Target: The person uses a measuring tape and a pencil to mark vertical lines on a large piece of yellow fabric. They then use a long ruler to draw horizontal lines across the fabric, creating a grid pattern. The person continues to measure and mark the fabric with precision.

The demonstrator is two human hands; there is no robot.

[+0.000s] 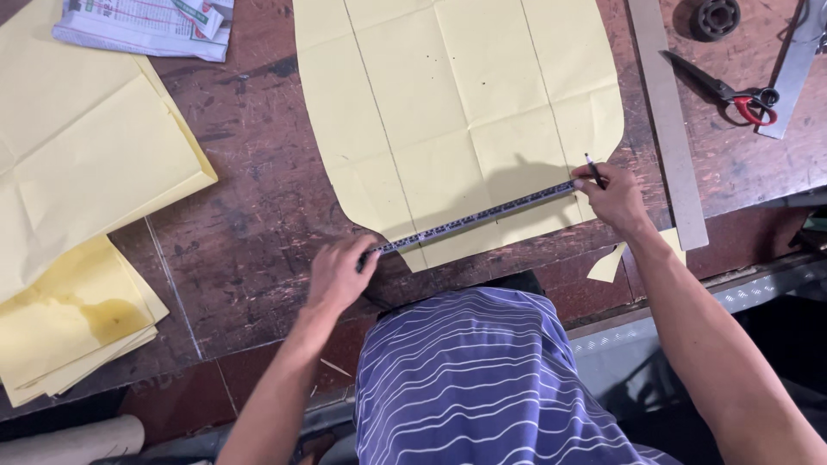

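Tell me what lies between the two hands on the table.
In the head view, a measuring tape stretches from the left hand to the right hand, across the yellow paper pattern.

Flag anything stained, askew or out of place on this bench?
One stain: the lower stack of yellow paper at the left carries a darker brownish blotch. The measuring tape runs slanted across the cut yellow sheet, pinned by the left hand and right hand. Nothing spilled.
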